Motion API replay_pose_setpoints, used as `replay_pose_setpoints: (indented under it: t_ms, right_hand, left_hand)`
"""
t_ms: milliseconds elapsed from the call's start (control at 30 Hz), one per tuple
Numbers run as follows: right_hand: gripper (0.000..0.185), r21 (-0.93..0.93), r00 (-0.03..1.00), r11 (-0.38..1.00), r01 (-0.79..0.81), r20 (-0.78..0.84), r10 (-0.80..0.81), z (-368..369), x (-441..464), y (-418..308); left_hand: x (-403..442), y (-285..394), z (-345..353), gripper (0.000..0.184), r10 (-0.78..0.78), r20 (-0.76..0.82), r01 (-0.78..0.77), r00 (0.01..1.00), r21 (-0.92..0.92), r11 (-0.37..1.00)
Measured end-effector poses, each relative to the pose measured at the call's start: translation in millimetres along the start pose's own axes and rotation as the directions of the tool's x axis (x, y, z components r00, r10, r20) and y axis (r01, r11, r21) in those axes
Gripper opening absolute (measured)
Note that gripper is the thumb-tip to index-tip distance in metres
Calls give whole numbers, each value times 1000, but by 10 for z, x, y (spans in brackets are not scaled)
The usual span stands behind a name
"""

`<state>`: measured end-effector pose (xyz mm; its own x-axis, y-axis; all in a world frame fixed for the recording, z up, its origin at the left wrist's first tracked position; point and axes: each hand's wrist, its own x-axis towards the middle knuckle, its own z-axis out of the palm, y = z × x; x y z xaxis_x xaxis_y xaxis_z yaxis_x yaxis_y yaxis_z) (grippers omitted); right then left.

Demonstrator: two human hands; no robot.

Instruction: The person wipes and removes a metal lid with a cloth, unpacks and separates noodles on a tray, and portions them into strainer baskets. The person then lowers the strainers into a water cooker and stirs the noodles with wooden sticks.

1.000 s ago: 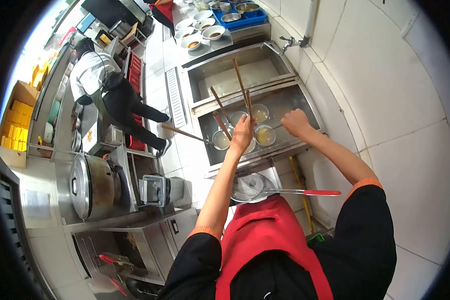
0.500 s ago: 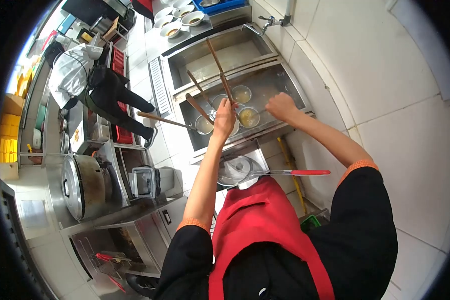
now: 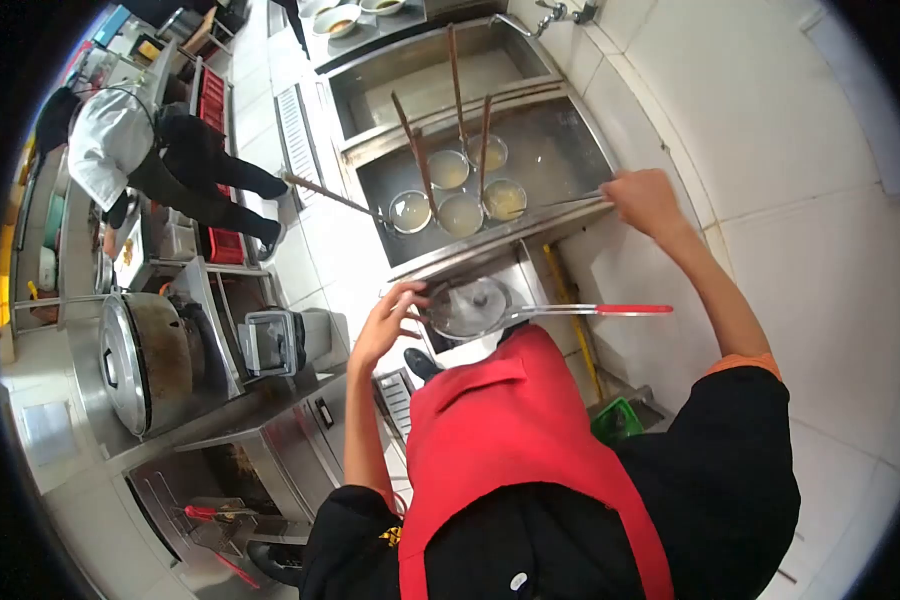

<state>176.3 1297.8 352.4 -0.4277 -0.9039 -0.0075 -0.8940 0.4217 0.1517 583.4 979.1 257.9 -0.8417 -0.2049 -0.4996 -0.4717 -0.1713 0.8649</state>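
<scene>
My right hand (image 3: 645, 203) is closed round the end of a long thin stick (image 3: 565, 203) at the right end of the steaming vat (image 3: 560, 150). The stick's far end reaches into a noodle basket (image 3: 504, 199). More noodle baskets stand in the cloudy water, among them one at the front left (image 3: 410, 212) and one at the back (image 3: 448, 169); their wooden handles (image 3: 456, 85) stick up or lean outward. My left hand (image 3: 388, 322), fingers apart and holding nothing, is beside the round strainer (image 3: 470, 306). The strainer's red handle (image 3: 635, 310) points right.
Behind the vat is a second basin (image 3: 410, 95) with a tap (image 3: 550, 18). Bowls (image 3: 337, 20) stand at the far end. To the left, a person in a white top (image 3: 112, 140) bends over a counter. A large lidded pot (image 3: 150, 362) and a bin (image 3: 305, 340) are nearer.
My left hand has let go of a basket's wooden handle and come back towards my body, beside the strainer. My right hand has shifted right, away from the baskets.
</scene>
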Motion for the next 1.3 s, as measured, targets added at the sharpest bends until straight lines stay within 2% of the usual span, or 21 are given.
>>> replay_pose_setpoints:
  t_ms: [100,167,267,433,500,600,667,700,733,767,833,867,933,1033,1067,1100,1167,1200,1233,1267,1300]
  right_hand:
    - [13,-45,967,978,-204,147,208,-802,-334,-451]
    - [21,-27,842,932,-360,422,337,-1093,-466,-805]
    - [26,86,804,941,-326,548,229,-561,-554,-1431]
    - [24,219,831,886,-408,491,261,656,-619,-2153]
    - [28,139,809,888,-438,491,323,880,-743,-2203]
    - [36,-146,871,919,-367,293,395,709,-704,-2543]
    - [35,-35,857,914,-404,336,391,304,-457,-2925]
    - [37,125,797,873,-471,483,361,111,-227,-3106]
    - [38,269,727,791,-549,620,293,-81,43,-3358]
    - [38,533,750,625,-570,649,131,-339,321,-3657]
    - [37,841,832,50,-538,540,-130,-474,870,-4337]
    - [51,894,889,-41,-445,436,-136,-548,1211,-4635]
    - [56,831,941,-486,-269,334,50,-523,1919,-5198]
    - [67,347,788,-935,-69,594,162,170,3005,-5676]
    - [69,-9,978,-1000,7,210,5,54,3397,-5677]
    - [66,-41,972,-998,-44,228,-53,39,3785,-5614]
    - [65,-36,871,-999,-6,491,-23,209,4365,-5446]
    - [65,-50,871,-999,10,492,-16,133,4619,-5382]
    - [62,108,882,-994,-8,470,44,-30,4916,-5263]
    - [59,268,891,-963,-19,441,105,-205,5210,-5137]
    - [59,267,888,-964,-1,443,121,-407,5505,-5015]
  left_hand:
    - [-552,-668,-561,35,-86,-211,82,974,-28,996]
    - [-827,-1173,-938,35,-96,-259,84,961,-57,995]
    - [-1175,-1511,-1446,34,-106,-351,75,930,-99,992]
    - [-1498,-1685,-2227,33,-84,-304,27,949,-188,982]
    - [-1572,-1602,-2574,30,-56,-336,3,940,-156,988]
    - [-1559,-1463,-3124,29,-2,-468,-104,884,-200,974]
    - [-1392,-1332,-3433,27,13,-568,-179,823,-238,955]
    - [-1251,-1242,-3522,27,18,-575,-189,818,-239,952]
    - [-1092,-1104,-3585,27,73,-602,-217,795,-170,961]
    - [-912,-942,-3642,27,130,-623,-240,772,-96,966]
    - [-531,-459,-3581,25,294,-598,-305,745,86,948]
    - [-302,-224,-3494,25,371,-564,-367,738,125,922]
    - [-28,277,-3234,28,576,-451,-503,682,283,817]
    - [279,896,-3195,41,794,-25,-707,608,439,555]
    - [514,778,-3283,47,751,155,-662,642,606,441]
    - [668,806,-3479,49,741,179,-623,647,684,378]
    - [1219,801,-4106,49,657,205,-458,726,857,238]
    - [1413,980,-4404,49,615,120,-369,779,881,296]
    - [1732,944,-4778,51,525,29,-311,851,833,458]
    - [1965,1123,-5183,56,238,-17,-173,971,638,750]
    - [2191,1180,-5596,56,237,1,-182,972,644,743]
